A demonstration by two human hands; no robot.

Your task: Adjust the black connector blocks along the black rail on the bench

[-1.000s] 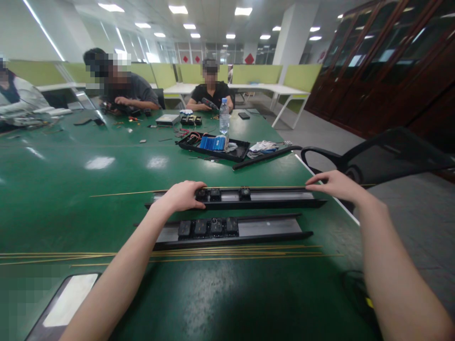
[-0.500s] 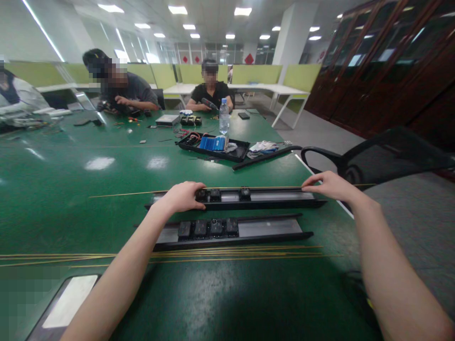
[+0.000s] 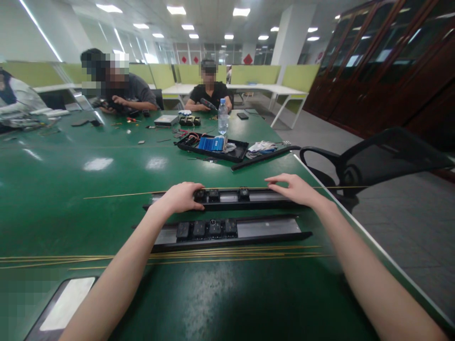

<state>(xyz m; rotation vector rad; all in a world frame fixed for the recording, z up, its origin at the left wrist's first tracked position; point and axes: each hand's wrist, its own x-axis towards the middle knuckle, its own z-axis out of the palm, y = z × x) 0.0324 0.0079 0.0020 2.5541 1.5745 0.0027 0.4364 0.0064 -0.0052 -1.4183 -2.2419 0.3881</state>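
My left hand [image 3: 179, 196] is wrapped over the left part of a long black channel [image 3: 256, 205], thumb on its near wall and fingers on the far side. Small black blocks [image 3: 243, 193] sit inside this channel, one of them right at my left fingertips. A thin brass-coloured rod [image 3: 106, 195] runs lengthwise along the channel and sticks out past both ends. My right hand [image 3: 293, 188] hovers over the channel's right part with its fingers apart, close to the rod. Nearer to me lies a second black channel [image 3: 268, 228] with several black blocks [image 3: 199, 229] in a row.
Several loose brass rods [image 3: 249, 253] lie in front of the channels. Farther off are a black tray [image 3: 241, 150] with a blue pack, a water bottle [image 3: 222, 118], gloves [image 3: 263, 148] and a black strip [image 3: 256, 162]. A chair [image 3: 391, 154] stands right. People work across the table.
My right hand has slid left along the channel from its right end, and its fingers have spread. My left hand has kept its place on the channel.
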